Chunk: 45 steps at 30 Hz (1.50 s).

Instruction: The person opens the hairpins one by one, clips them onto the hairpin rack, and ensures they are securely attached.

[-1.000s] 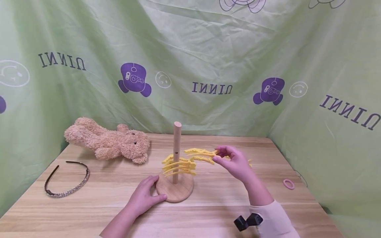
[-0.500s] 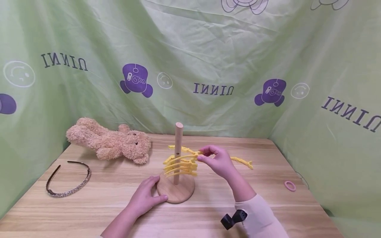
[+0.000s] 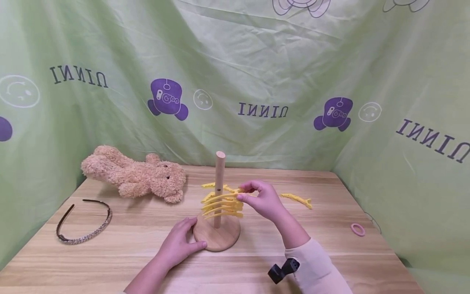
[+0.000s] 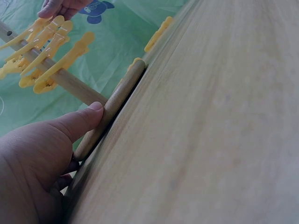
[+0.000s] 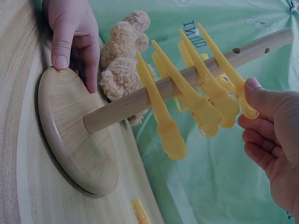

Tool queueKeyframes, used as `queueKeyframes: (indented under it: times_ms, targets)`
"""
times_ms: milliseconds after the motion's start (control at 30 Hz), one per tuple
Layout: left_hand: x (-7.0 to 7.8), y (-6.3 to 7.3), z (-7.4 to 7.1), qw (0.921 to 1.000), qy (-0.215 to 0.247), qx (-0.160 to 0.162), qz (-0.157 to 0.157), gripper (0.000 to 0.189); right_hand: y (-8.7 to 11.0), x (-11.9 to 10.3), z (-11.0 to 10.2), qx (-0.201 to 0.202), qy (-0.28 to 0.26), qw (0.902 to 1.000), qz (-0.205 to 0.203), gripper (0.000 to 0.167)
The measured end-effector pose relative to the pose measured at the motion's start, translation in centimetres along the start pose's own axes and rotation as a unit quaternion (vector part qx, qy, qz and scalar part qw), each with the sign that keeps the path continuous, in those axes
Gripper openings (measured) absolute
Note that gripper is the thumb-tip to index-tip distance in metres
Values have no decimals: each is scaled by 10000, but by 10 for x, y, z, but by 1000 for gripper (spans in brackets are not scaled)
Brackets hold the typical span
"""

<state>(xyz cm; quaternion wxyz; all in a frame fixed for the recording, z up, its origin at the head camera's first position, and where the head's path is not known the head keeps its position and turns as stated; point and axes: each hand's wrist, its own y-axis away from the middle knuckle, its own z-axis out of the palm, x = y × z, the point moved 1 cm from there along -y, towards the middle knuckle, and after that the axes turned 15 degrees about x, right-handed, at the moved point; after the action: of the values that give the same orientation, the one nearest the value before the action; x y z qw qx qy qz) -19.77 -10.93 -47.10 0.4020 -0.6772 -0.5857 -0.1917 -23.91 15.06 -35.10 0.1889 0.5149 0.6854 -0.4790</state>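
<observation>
A round wooden base (image 3: 216,239) carries an upright post (image 3: 220,171). My left hand (image 3: 180,241) holds the base's near left edge, its thumb on the rim in the left wrist view. Several yellow hair clips (image 5: 163,123) are clamped across the post, one above another. With thumb and fingertips, my right hand (image 3: 265,201) pinches the wide end of the topmost yellow hair clip (image 5: 228,69). This clip's arms lie on both sides of the post, just above the others.
Another yellow hair clip (image 3: 296,199) lies on the table behind my right hand. A teddy bear (image 3: 136,171) lies at the back left, with a beaded headband (image 3: 86,237) in front. A pink ring (image 3: 358,230) lies at the right. Green cloth (image 3: 257,139) hangs around the table.
My right hand has moved left with the hair clip, bringing its arms from beside the post to either side of it. The left hand stays on the base.
</observation>
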Motion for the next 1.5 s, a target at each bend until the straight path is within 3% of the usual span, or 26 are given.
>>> queueKeyframes:
  times_ms: [633, 900, 1133, 1333, 1500]
  targets:
    - [0, 1, 1, 10000, -31, -39, -18, 85, 7, 4, -3, -427, -85, 9990, -96, 39]
    - [1, 1, 0, 10000, -32, -46, -8, 86, 6, 19, -16, -139, -136, 9998, -71, 42]
    - [0, 0, -1, 9999, -90, -47, -1, 87, 3, 57, -25, 12, -92, 9985, 543, 43]
    - [0, 0, -1, 9999, -86, -86, -54, 88, 2, 92, -23, -103, 102, 9917, 1278, 51]
    - [0, 0, -1, 9999, -95, -76, -55, 88, 0, 115, -18, -107, 230, 9861, 1644, 56]
